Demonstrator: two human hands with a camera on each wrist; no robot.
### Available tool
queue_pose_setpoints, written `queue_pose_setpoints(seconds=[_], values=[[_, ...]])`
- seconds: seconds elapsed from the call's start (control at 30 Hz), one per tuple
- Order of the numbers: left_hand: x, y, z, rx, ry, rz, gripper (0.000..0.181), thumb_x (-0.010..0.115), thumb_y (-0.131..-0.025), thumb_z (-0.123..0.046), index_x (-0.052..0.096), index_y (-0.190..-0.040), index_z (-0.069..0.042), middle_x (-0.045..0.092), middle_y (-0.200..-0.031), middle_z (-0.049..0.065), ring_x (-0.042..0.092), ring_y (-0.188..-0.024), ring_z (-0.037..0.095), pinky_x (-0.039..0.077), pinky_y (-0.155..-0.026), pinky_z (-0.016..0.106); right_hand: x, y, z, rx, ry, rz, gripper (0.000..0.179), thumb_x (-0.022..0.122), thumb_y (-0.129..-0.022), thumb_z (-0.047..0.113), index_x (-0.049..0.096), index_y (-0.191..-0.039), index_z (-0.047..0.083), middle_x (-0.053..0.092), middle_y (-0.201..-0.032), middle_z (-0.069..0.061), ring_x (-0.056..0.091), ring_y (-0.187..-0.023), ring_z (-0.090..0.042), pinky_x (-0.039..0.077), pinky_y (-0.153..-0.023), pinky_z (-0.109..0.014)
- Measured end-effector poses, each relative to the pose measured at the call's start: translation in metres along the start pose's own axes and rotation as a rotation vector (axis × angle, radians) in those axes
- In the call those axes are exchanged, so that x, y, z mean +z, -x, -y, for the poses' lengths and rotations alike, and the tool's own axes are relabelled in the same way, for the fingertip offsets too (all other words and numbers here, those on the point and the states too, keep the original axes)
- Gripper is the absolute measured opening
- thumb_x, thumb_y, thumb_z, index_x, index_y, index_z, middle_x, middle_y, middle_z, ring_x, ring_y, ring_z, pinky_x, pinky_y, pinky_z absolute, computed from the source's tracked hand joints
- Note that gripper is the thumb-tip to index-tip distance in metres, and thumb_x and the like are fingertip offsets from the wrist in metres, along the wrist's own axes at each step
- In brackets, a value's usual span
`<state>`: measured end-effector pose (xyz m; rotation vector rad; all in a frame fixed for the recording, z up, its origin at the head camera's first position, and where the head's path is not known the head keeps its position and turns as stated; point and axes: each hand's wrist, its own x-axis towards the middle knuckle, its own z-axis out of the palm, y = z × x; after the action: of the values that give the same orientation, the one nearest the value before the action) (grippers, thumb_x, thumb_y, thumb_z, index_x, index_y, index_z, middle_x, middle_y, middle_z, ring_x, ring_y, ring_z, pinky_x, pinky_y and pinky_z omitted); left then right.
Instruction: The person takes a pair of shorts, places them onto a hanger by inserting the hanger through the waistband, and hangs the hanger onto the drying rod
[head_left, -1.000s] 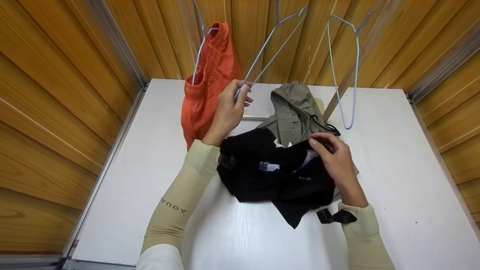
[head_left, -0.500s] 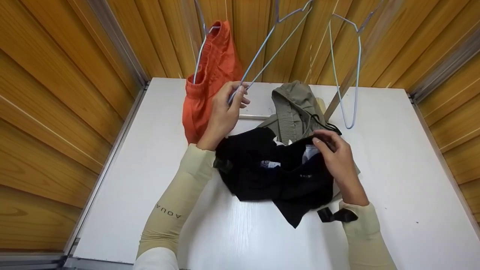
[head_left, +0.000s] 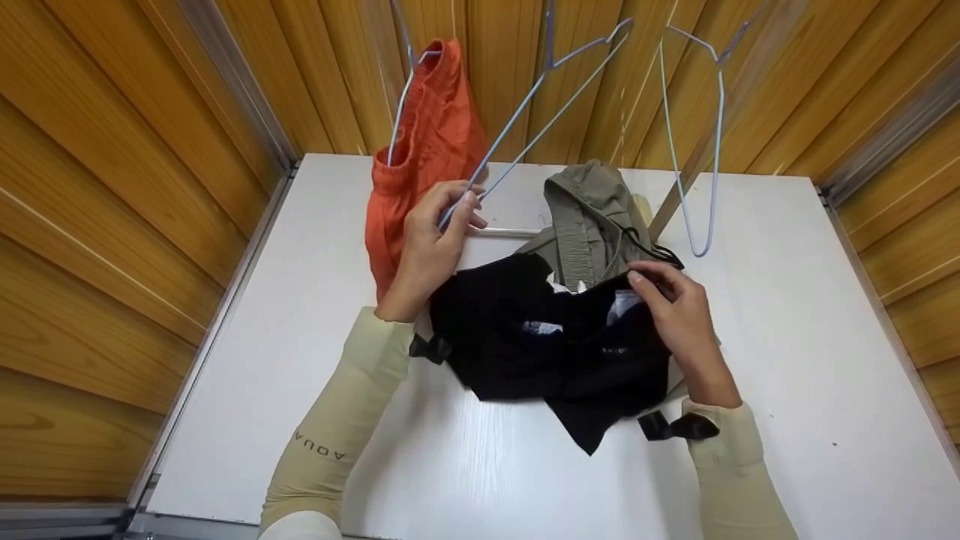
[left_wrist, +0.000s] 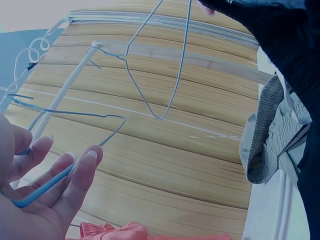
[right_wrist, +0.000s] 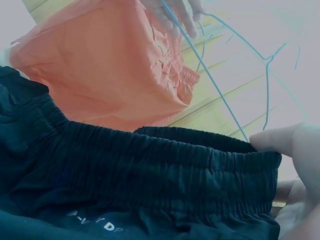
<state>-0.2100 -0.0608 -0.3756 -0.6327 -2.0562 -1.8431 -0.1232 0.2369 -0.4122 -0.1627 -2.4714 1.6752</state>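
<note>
My left hand [head_left: 431, 240] holds the lower end of a blue wire hanger [head_left: 506, 126], which slants up toward the wall. In the left wrist view the hanger's end lies across the curled fingers. My right hand [head_left: 684, 319] pinches the elastic waistband of black shorts [head_left: 510, 371]. The waistband [right_wrist: 165, 160] stands gathered between thumb and fingers in the right wrist view. Its opening faces up, with a white label inside. The shorts' lower part lies on the white table [head_left: 465, 465].
Orange shorts [head_left: 427, 169] hang on another hanger at the left. Grey-green shorts [head_left: 589, 240] with a black cord lie behind and partly under the black pair. A bare wire hanger [head_left: 720, 150] hangs at the right. Wood-panelled walls [head_left: 97, 225] enclose the table.
My left hand has moved down and to the left, drawing the hanger's lower end with it. The right hand and the black shorts have barely shifted.
</note>
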Motion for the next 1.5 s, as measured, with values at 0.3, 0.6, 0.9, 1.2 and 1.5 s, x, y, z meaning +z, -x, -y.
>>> queue_pose_setpoints(seconds=[0.3,0.6,0.9,1.2,1.5], values=[[-0.015,0.021,-0.002,-0.057,0.048,0.043,0.021,0.053,-0.099,-0.017,0.065,-0.104,0.001,0.066,-0.100,0.012,0.067,-0.073,0.021,0.056,-0.064,0.029,-0.005,-0.003,-0.004,-0.010,0.017,0.007,0.037,0.058,-0.097,0.032,0.065,-0.120,0.004,0.064,-0.104,0.015,0.059,-0.095,0.002,0.044,-0.084,-0.011],[-0.031,0.041,-0.003,-0.099,0.088,0.102,0.024,0.052,-0.100,-0.016,0.063,-0.104,0.004,0.064,-0.093,0.014,0.066,-0.073,0.025,0.058,-0.069,0.038,-0.010,-0.006,-0.006,-0.002,-0.006,0.024,0.040,0.058,-0.096,0.034,0.064,-0.119,0.001,0.065,-0.100,0.014,0.059,-0.093,-0.002,0.044,-0.081,-0.013],[-0.049,0.061,-0.003,-0.129,0.067,0.166,0.023,0.052,-0.100,-0.015,0.067,-0.099,0.002,0.067,-0.090,0.010,0.067,-0.073,0.028,0.057,-0.065,0.034,-0.012,-0.011,-0.010,-0.008,-0.034,-0.002,0.034,0.059,-0.096,0.034,0.068,-0.111,0.004,0.068,-0.098,0.017,0.060,-0.093,-0.001,0.045,-0.082,-0.013],[-0.069,0.073,-0.004,-0.217,0.076,0.202,0.020,0.055,-0.098,-0.013,0.070,-0.095,-0.001,0.070,-0.092,0.020,0.068,-0.080,0.029,0.058,-0.076,0.040,-0.016,-0.016,-0.012,0.024,-0.005,-0.014,0.039,0.057,-0.097,0.032,0.065,-0.116,-0.001,0.064,-0.092,0.025,0.058,-0.094,0.004,0.041,-0.085,-0.010],[-0.085,0.080,-0.003,-0.179,0.067,0.262,0.019,0.053,-0.098,-0.008,0.071,-0.094,-0.001,0.070,-0.094,0.019,0.068,-0.086,0.027,0.057,-0.080,0.032,-0.020,-0.024,-0.012,0.063,0.038,0.000,0.041,0.056,-0.097,0.037,0.065,-0.116,0.002,0.062,-0.093,0.027,0.055,-0.097,0.004,0.039,-0.086,-0.009]])
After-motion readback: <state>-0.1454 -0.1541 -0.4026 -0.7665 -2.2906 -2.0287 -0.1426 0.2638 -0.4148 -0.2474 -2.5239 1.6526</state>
